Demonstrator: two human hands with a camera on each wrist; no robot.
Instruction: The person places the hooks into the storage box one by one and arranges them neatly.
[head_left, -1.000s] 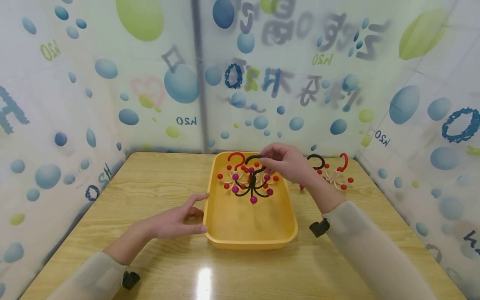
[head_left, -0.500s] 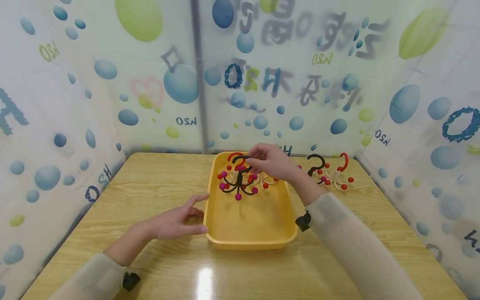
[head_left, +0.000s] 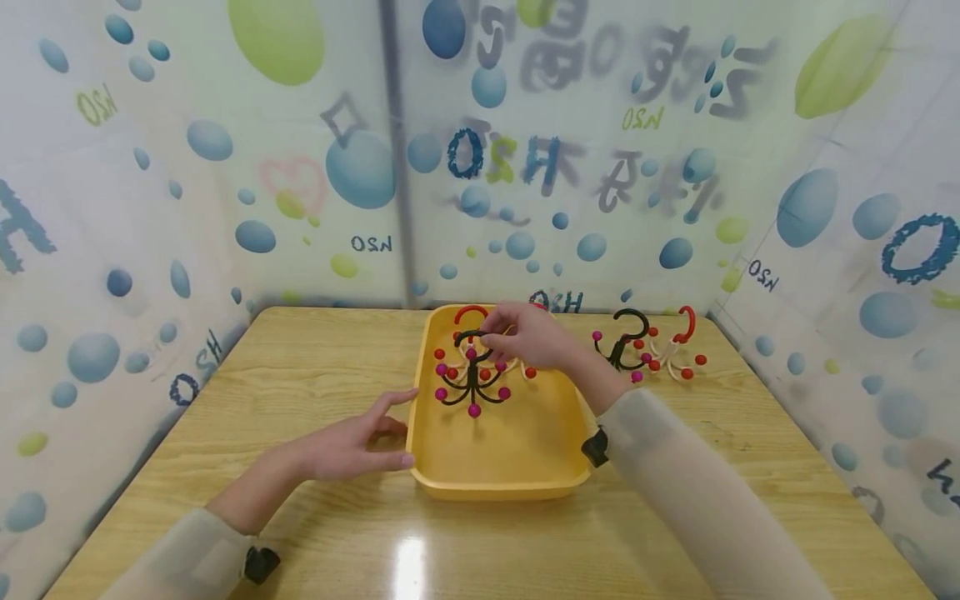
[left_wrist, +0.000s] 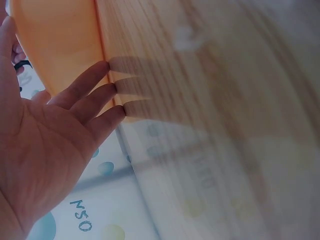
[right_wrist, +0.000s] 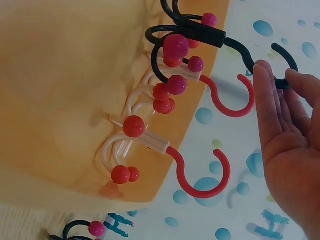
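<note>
Clearly, the right hand (head_left: 532, 335) pinches a bead-tipped black hook (right_wrist: 206, 33).

Your head camera is looking forward and down from the near side at the tray (head_left: 510, 454) and far wall (head_left: 315, 271); your left-wrist view is facing the tray's left side closely; your right-wrist view, also close, is sharing the tray's far end with the head's.
</note>
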